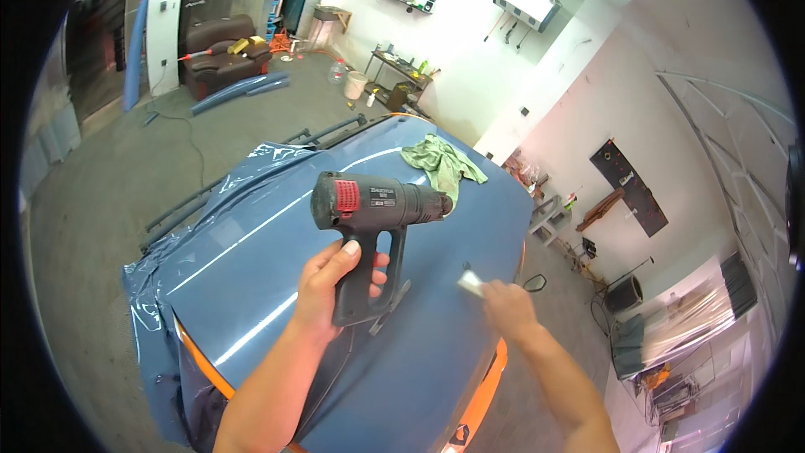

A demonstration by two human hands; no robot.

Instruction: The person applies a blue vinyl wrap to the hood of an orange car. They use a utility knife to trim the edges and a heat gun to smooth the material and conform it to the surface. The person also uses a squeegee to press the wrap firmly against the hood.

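My left hand (320, 285) is wrapped round the handle of a dark grey heat gun (377, 200) with a red vent; its nozzle points right. Out to the right, my right hand (508, 309) grips a small pale squeegee (471, 283) close to the surface of a blue film (277, 239). That film covers a broad car panel, and orange paint (201, 361) shows along its edges. On the far part of the film lies a crumpled green cloth (444, 164). Below the heat gun is a slim grey tool (390, 309), partly hidden by it.
Loose film (155, 302) bunches along the panel's left side. A cord (334, 386) hangs from the heat gun across the panel. Beyond stand a brown armchair (220, 44), a white bucket (355, 85) and a workbench (402, 69). A hose reel (624, 294) is off to the right.
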